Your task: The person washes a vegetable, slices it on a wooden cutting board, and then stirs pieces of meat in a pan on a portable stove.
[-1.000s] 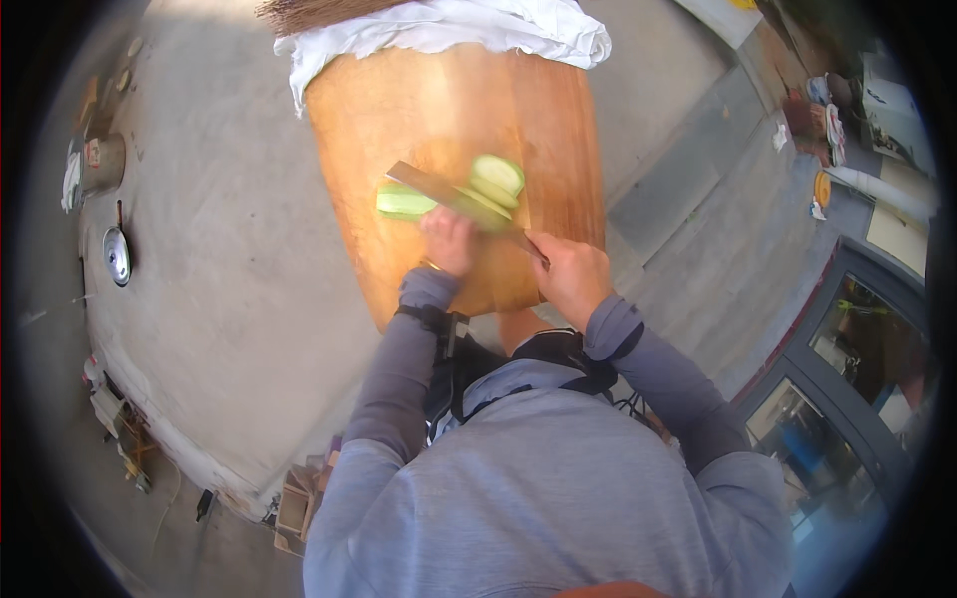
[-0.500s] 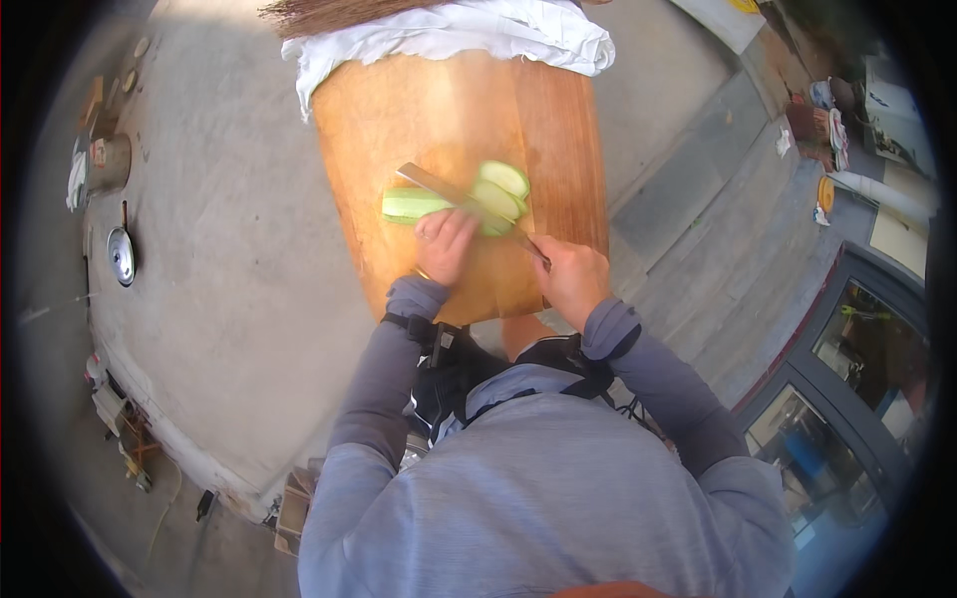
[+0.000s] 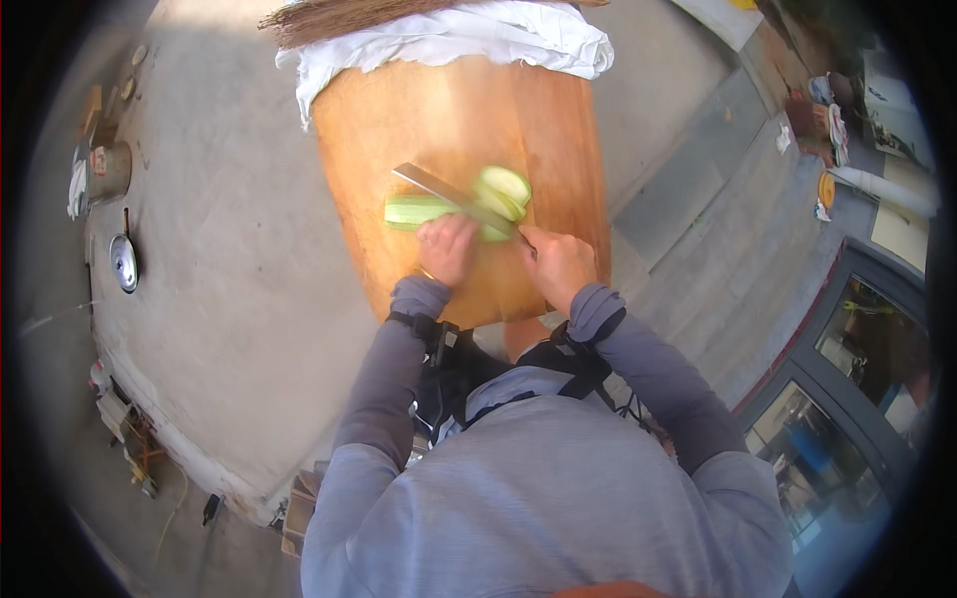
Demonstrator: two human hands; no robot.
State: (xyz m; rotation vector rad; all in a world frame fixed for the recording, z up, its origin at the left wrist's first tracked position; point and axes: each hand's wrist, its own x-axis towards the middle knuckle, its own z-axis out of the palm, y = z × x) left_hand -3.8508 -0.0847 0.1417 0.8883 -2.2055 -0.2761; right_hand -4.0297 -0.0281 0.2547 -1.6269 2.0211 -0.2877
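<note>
A pale green zucchini lies across the wooden cutting board, its uncut end toward the left. My left hand presses on it from the near side, fingers curled over it close to the blade. In my right hand is the handle of a kitchen knife; its long blade slants from lower right to upper left across the zucchini. Right of the blade lie several oval zucchini slices, overlapping one another. The blade's lower edge is hidden among the slices.
A white cloth and a bundle of brown bristles lie at the board's far edge. Concrete floor surrounds the board. A lidded pan is on the left; a grey-framed glass door stands on the right.
My right hand has moved left and slightly nearer with the knife. The slices right of the blade have shifted slightly. My left hand stays on the zucchini.
</note>
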